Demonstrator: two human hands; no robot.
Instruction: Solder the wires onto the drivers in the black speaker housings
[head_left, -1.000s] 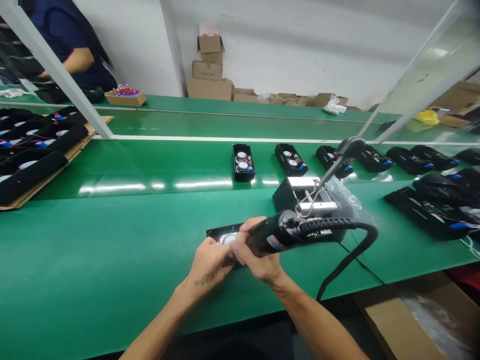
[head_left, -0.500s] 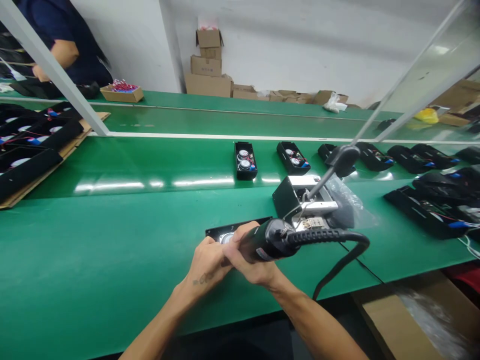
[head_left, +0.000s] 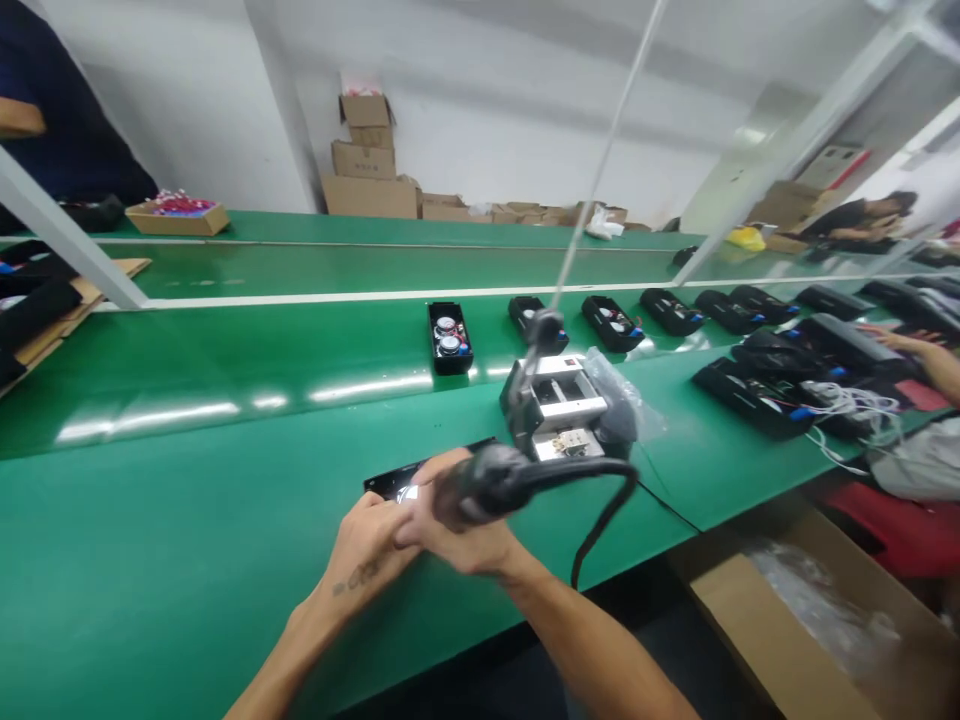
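- Hands meet at the near edge of a green table, over a flat black speaker panel.
- Left hand touches the panel's near edge with curled fingers; whether it grips is unclear.
- Right hand is wrapped around a black corded screwdriver, which is tilted down onto the panel.
- Just right of the panel sits an open metal box.
- Beyond the panel lies a speaker housing.

1 L hand, 1 R hand, 1 pwr screwdriver, 1 metal jig, 3 stacked cartons.
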